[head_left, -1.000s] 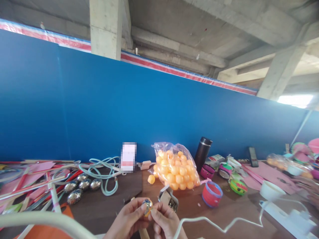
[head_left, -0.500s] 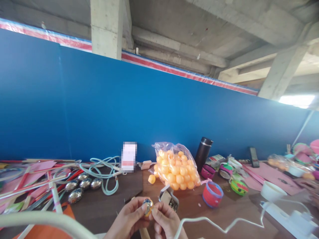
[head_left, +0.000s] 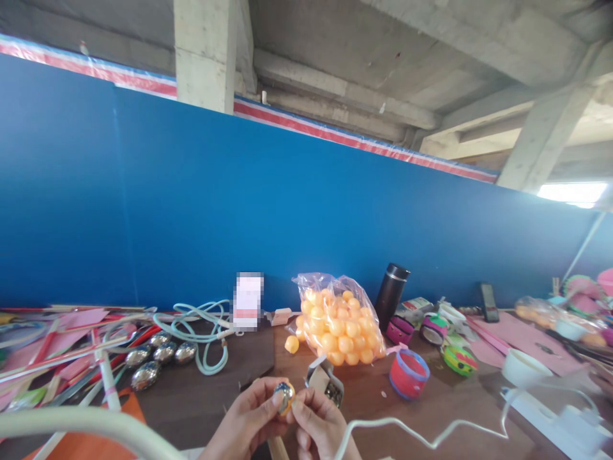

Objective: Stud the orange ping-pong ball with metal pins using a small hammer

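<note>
In the head view, almost nothing has changed during the last second, so the handling seems to be at the same step. The shiny silver round ball with orange lower edge [head_left: 286, 397] is between the hands, over the near side of the brown wooden table [head_left: 368, 399]. The left hand [head_left: 249, 415] holds it with thumb and fingers; the right hand [head_left: 320, 418] is pinched narrow at its right edge, but whether it grips anything I cannot tell.

Ball [head_left: 284, 397] sits between left hand [head_left: 248, 412] and right hand [head_left: 320, 418], box [head_left: 331, 388] just past the right, bag [head_left: 313, 280] behind box, loose ball [head_left: 292, 345] left of bag. Flask [head_left: 391, 300] back right of bag, tub [head_left: 408, 378] front right, then cup [head_left: 524, 367] behind power strip [head_left: 529, 415]. Left of bag: cord [head_left: 211, 370], then cluster [head_left: 164, 352] left of that; partition [head_left: 311, 211] behind everything.
</note>
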`<action>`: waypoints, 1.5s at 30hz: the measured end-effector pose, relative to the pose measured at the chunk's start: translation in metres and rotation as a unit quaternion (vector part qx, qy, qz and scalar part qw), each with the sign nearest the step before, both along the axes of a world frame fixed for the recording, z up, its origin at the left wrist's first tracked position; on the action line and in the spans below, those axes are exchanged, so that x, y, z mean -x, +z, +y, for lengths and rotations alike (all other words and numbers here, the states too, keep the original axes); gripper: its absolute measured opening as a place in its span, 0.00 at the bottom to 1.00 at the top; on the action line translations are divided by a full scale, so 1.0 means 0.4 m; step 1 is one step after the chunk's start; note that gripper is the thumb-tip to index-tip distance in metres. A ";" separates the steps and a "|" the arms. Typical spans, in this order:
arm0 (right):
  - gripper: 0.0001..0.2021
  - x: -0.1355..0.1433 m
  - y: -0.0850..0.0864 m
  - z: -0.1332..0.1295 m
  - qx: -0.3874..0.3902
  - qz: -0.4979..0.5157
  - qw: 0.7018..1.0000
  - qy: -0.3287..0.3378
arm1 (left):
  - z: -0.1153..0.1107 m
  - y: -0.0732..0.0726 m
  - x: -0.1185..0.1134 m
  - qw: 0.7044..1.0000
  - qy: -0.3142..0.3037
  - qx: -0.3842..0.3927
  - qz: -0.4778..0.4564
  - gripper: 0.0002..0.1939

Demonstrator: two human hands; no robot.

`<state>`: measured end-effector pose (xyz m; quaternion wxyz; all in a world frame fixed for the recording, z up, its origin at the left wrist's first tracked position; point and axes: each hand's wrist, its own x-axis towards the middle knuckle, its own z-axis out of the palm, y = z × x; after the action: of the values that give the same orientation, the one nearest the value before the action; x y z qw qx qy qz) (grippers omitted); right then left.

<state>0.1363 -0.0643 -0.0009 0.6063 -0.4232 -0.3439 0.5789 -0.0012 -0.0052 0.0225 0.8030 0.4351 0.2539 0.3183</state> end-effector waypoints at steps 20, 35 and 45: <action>0.19 0.000 0.005 0.000 0.000 -0.023 1.000 -0.008 | 0.001 -0.001 0.003 1.000 -0.014 -0.011 -0.011 0.19; 0.20 -0.001 0.012 -0.005 -0.001 -0.067 0.998 -0.013 | 0.004 -0.023 -0.008 1.000 0.016 -0.005 -0.005 0.21; 0.19 0.000 0.014 -0.007 -0.005 -0.081 0.996 -0.028 | -0.005 0.001 -0.004 1.000 0.019 -0.002 -0.011 0.20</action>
<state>0.1363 -0.0673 0.0047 0.5941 -0.4751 -0.3830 0.5240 0.0002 -0.0071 0.0227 0.7989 0.4281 0.2525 0.3387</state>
